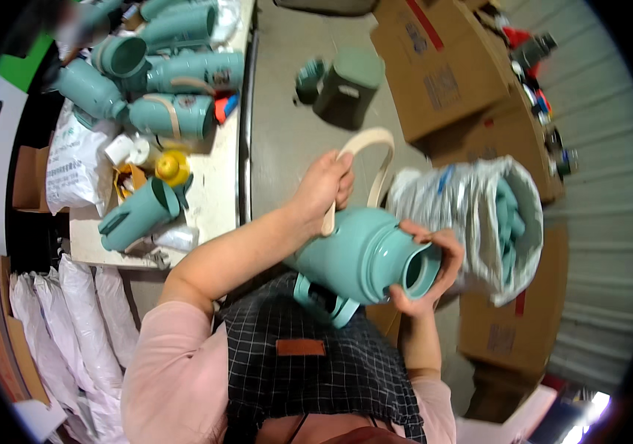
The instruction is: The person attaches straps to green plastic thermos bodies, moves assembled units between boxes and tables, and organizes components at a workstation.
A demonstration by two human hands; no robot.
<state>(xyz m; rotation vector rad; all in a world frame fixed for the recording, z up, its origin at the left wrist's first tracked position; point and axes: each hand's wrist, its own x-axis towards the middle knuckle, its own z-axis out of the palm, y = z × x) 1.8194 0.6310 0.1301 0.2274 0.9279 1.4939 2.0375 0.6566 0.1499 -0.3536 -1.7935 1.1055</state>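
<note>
A teal thermos jug (350, 248) is held tilted on its side in front of my apron, its open round mouth facing right. My left hand (325, 189) is closed round the beige carrying handle (373, 138), which arches above the jug's body. Around the rim of the mouth, the fingers and thumb of my right hand (446, 268) are wrapped. A teal side grip (339, 314) sticks out from the jug's lower side, toward my apron. Where the base of the jug lies, my left forearm hides part of it.
On the white table (216, 185) at left lie several teal jug bodies (172, 115), a yellow bottle (172, 167) and a teal open-ended shell (141, 214). A white sack (442, 214) of teal parts stands at right by cardboard boxes (442, 66). A green bin (350, 87) is on the floor ahead.
</note>
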